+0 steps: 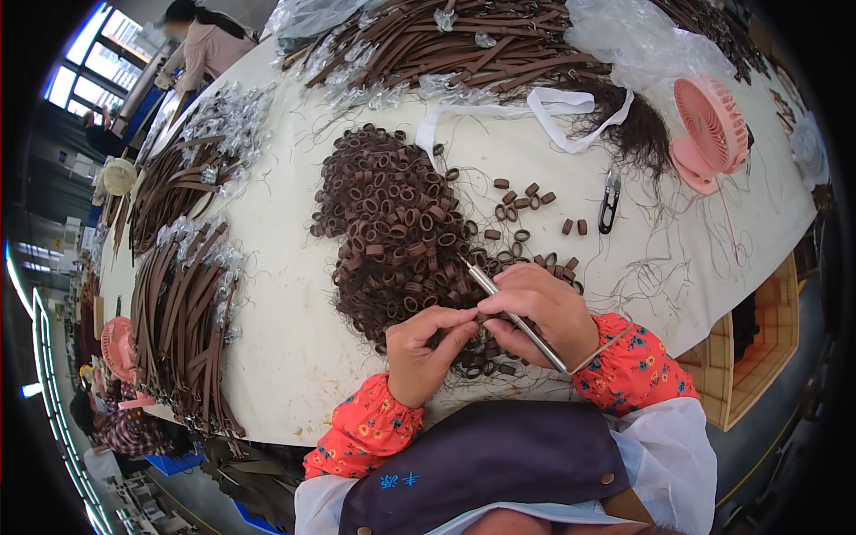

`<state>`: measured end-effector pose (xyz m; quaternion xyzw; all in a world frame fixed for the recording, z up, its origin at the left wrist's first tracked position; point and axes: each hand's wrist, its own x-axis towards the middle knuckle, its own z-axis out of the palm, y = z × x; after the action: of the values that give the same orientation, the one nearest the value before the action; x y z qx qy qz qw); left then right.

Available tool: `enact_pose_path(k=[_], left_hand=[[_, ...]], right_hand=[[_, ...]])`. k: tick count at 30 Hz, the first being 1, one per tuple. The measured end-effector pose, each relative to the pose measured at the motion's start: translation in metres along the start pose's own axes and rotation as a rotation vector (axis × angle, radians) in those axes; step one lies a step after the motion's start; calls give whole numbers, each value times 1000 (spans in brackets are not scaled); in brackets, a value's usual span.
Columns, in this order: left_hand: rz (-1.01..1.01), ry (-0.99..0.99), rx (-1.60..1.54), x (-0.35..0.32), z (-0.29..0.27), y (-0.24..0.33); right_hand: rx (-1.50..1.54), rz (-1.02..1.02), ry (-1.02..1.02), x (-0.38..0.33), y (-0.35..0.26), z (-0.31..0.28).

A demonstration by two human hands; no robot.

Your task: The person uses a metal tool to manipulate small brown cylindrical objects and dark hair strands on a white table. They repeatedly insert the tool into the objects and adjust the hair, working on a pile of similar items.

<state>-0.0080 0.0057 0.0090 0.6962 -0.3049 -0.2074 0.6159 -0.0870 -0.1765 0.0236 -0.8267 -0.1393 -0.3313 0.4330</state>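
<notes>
My left hand [423, 343] pinches a small brown loop at the near edge of a big pile of brown leather loops [392, 223] on the white table [285, 339]. My right hand [535, 312] grips a thin silver metal rod [513, 316] that slants from the pile back toward my wrist. The fingertips of both hands meet over the loop. Several loose loops [526, 201] lie scattered to the right of the pile.
Bundles of brown straps [183, 312] lie at the left and more straps [464, 45] at the far side. A pink desk fan [709, 129], black thread snips [609, 201] and white tape [535, 107] sit at the right. Another person [205, 45] works far left.
</notes>
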Motion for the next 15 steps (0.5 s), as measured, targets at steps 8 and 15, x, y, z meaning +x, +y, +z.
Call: enact_pose_path(k=[8, 15], left_hand=[[-60, -42, -274, -1, 2, -1], [-70, -70, -409, -2, 4, -2]], right_hand=[[8, 9, -6, -3, 0, 3], [102, 119, -29, 0, -4, 2]])
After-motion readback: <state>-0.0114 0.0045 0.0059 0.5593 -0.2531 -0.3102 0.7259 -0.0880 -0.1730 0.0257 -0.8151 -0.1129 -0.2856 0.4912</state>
